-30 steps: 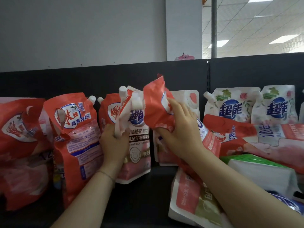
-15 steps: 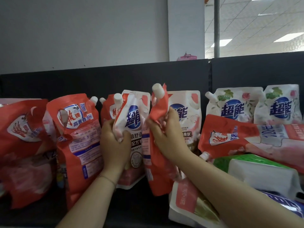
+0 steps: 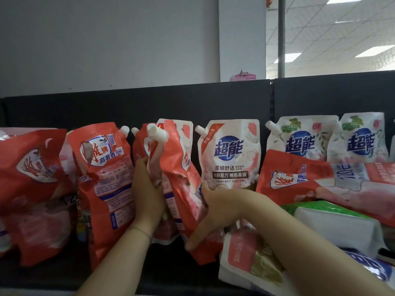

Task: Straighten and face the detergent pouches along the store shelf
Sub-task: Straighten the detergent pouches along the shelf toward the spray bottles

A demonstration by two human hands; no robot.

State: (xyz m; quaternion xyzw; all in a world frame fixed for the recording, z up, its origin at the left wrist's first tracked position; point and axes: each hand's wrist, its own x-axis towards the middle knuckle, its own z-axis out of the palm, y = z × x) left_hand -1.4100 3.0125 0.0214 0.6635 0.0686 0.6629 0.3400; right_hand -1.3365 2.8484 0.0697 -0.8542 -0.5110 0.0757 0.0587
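Observation:
A red detergent pouch [image 3: 183, 189] with a white spout stands tilted at the shelf's middle. My left hand [image 3: 147, 195] grips a white-and-pink pouch [image 3: 155, 165] pressed against its left side. My right hand [image 3: 211, 212] holds the red pouch's lower right edge, thumb pointing down. More red pouches [image 3: 106, 178] stand upright to the left. A white pouch with blue lettering [image 3: 230, 154] stands face-forward to the right of the hands.
Two white pouches [image 3: 301, 139] stand at the back right. A red pouch [image 3: 316, 178] lies flat over a green-and-white pack [image 3: 333, 223]. Another pouch [image 3: 245, 259] lies at the front right. The black shelf back panel [image 3: 149, 105] runs behind everything.
My right hand slid from the red pouch's top down to its lower edge. The pouch now stands closer against the one in my left hand, uncovering the white pouch behind.

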